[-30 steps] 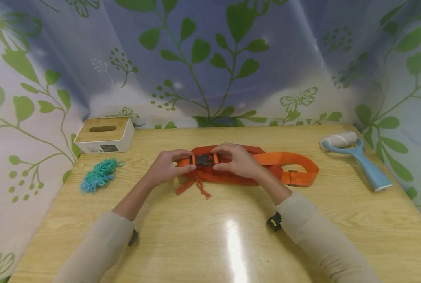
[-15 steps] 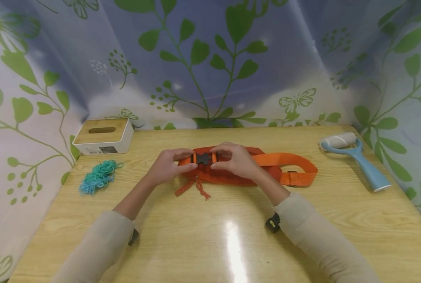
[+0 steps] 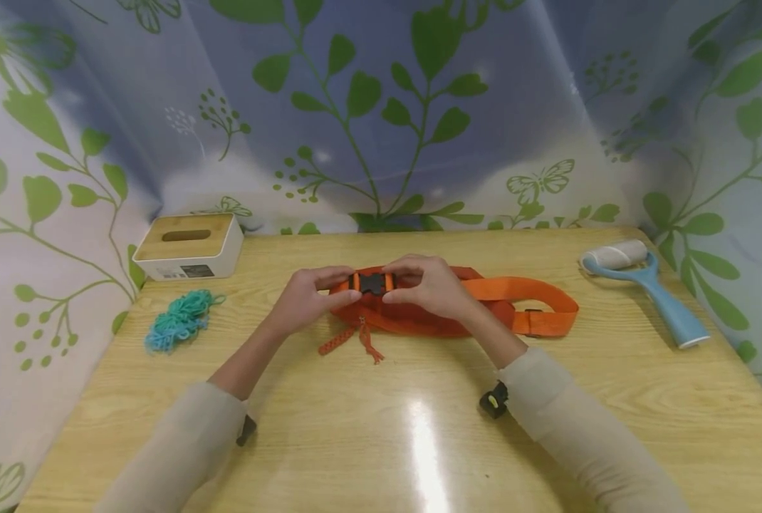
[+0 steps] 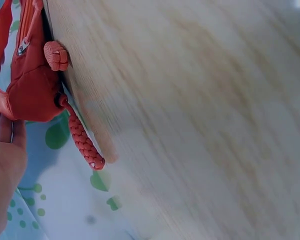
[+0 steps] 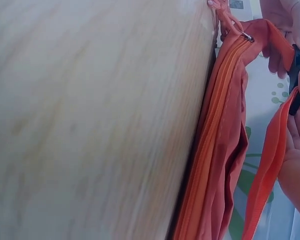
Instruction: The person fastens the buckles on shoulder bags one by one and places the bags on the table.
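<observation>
A red-orange waist bag (image 3: 413,320) lies on the table, its black side-release buckle (image 3: 373,284) held just above it. The buckle's two halves look pushed together. My left hand (image 3: 300,301) pinches the left end between thumb and fingers, and my right hand (image 3: 434,288) pinches the right end. In the right wrist view, the orange strap (image 5: 270,150) runs up to the buckle, partly hidden by fingers. A braided zipper pull (image 4: 82,140) hangs off the bag in the left wrist view. Beyond my right hand, the strap loops out across the table.
A white tissue box (image 3: 189,246) with a wooden lid stands at the back left, with a teal-blue yarn bundle (image 3: 181,320) before it. On the right lies a blue-handled lint roller (image 3: 650,285). A leaf-patterned curtain (image 3: 381,128) hangs behind the wooden table (image 3: 330,427).
The buckle's halves have come closer, from a visible gap between them to fitted together. Both hands keep their grip; the left has shifted slightly right.
</observation>
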Tool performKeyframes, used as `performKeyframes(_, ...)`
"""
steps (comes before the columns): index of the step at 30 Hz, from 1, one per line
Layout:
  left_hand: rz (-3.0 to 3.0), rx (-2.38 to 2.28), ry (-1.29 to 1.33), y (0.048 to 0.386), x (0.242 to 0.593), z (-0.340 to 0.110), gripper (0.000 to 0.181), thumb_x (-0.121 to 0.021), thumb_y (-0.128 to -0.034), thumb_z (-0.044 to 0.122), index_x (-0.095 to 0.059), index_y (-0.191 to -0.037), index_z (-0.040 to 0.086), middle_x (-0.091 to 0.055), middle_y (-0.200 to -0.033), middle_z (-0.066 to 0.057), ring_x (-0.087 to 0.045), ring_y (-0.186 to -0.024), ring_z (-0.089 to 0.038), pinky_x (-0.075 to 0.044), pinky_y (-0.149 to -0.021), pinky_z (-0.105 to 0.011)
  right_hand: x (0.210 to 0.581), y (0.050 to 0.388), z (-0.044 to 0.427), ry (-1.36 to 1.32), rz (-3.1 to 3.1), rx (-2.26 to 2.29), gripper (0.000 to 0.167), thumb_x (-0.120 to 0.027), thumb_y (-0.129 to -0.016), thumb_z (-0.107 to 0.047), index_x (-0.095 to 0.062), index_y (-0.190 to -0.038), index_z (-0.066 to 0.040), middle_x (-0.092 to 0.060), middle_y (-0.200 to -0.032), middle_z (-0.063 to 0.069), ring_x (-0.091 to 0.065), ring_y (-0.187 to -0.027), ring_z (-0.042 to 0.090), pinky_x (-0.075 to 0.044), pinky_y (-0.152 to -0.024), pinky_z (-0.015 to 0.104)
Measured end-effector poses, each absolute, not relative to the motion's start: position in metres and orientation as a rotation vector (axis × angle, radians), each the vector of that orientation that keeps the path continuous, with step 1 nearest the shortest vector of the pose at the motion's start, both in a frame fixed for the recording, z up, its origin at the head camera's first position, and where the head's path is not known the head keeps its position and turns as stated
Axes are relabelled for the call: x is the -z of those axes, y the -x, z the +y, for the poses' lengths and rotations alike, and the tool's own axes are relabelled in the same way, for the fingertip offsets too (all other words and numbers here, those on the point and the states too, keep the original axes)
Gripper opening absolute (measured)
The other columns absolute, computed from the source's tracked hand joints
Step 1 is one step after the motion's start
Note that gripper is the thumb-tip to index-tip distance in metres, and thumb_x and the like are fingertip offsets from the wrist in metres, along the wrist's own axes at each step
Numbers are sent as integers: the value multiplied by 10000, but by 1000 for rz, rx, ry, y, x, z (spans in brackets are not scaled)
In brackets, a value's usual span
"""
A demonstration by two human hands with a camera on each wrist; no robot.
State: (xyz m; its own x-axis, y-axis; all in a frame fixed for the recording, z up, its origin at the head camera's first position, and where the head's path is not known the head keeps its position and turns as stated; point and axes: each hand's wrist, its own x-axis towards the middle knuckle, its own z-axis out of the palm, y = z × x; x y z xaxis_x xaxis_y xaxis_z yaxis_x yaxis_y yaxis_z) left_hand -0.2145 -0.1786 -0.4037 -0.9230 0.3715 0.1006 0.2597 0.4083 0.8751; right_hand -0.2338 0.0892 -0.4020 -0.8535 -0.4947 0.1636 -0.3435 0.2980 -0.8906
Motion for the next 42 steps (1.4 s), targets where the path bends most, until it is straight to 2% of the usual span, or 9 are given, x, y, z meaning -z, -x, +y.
performKeyframes(6,2512,-1549,-572,218,406,-177,543,-792,-911,306,-646,-1362,43,-651,-1332,-127,-622,-1227,-308,-569,-878,-387,400,233,84,808,2424,1586,524,-859,-834,-156,-678,-1301,-4,-656,-1262,114,-643,-1157,269,-529,-962,359)
performKeyframes(19,2500,-1555,-545,223,404,-180,558,-791,-908,329,-639,-1372,58,-641,-1347,-126,-617,-1237,-298,-565,-889,-398,399,235,80,861,2427,1596,464,-834,-856,-130,-680,-1285,-41,-656,-1241,80,-647,-1131,226,-521,-974,354)
performKeyframes(28,2522,-1500,-590,221,402,-178,553,-812,-893,265,-636,-1368,43,-658,-1315,-141,-625,-1222,-311,-562,-895,-399,398,236,83,937,2454,1518,510,-839,-853,-124,-652,-1307,12,-646,-1245,107,-639,-1135,252,-525,-968,389)
performKeyframes(36,2544,-1420,-644,220,403,-176,563,-804,-900,254,-620,-1385,38,-645,-1336,-141,-598,-1254,-331,-544,-933,-419,401,235,88,922,2501,1434,506,-849,-851,-173,-666,-1298,-22,-652,-1251,99,-625,-1124,256,-502,-996,432)
performKeyframes(42,2507,-1437,-678,221,405,-177,544,-802,-903,243,-623,-1373,35,-639,-1342,-143,-589,-1266,-328,-537,-947,-426,400,235,90,889,2510,1388,509,-850,-854,-217,-670,-1304,-60,-652,-1257,79,-618,-1117,241,-515,-959,437)
